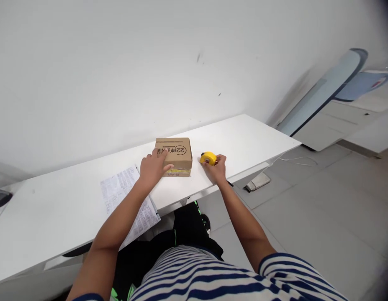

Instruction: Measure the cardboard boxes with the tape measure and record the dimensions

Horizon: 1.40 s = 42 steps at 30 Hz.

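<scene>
Cardboard box: is sitting on the white table (269,140), printed face up with "22" and characters showing; the cardboard box (183,157) is carrying a yellow strip along its near side.
Left hand: the left hand (152,169) is lying over the box's left near corner, fingers loosely spread across the top, thumb reaching along the near edge; it is touching rather than visibly clenching.
Right hand: the right hand (218,169) is grasping the tape measure between thumb and fingers, just right of the box and apart from it.
Tape measure: the yellow tape measure (209,157) is standing at the table surface, right of the box; whether it is touching the table, I cannot tell.
Printed sheets: the printed sheets (118,186) are lying left of the box and nearer the person, partly hidden by the left forearm, and overhanging the table's near edge.
Wall: the pale wall (118,75) is rising behind the box.
Panels: the rounded panels (325,94) are leaning well to the right of the box, beyond the table.
</scene>
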Tool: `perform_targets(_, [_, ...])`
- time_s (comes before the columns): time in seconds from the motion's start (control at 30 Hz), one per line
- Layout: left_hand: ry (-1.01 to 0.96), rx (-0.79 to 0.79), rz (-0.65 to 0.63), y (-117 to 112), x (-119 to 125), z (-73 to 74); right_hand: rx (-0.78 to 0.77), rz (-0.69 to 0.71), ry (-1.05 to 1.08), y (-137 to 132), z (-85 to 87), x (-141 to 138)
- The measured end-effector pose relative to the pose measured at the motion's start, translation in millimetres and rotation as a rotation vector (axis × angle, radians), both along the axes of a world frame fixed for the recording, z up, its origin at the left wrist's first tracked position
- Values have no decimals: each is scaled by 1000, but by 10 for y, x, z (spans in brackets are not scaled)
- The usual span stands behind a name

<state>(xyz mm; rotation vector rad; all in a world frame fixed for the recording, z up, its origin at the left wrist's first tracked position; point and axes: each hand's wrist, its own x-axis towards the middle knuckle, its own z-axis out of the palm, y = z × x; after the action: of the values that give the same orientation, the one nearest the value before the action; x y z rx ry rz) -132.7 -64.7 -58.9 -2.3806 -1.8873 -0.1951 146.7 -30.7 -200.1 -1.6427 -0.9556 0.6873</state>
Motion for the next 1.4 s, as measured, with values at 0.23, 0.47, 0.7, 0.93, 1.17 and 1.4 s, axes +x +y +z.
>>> perform_targets(0.23, [-319,195,44,-487,82,303,560,217,369,-359,576,-176])
perform_targets(0.47, [-1115,-512,-216,-636,30,324,570,705,190,-757,1017,-729])
perform_targets(0.7, [-1552,-448,-44,-550,-368,145,520,734,338,-35,1086,-283])
perform_targets(0.93, [-1661,-380,318,-172,-847,-219,342,595,441,849,804,245])
perform_targets(1.17, [-1463,-401,253,-55,-448,-385,313,724,346,665,751,-87])
perform_targets(1.4, [-1063,-244,177,-88,-314,-304,315,694,328,653,766,-72])
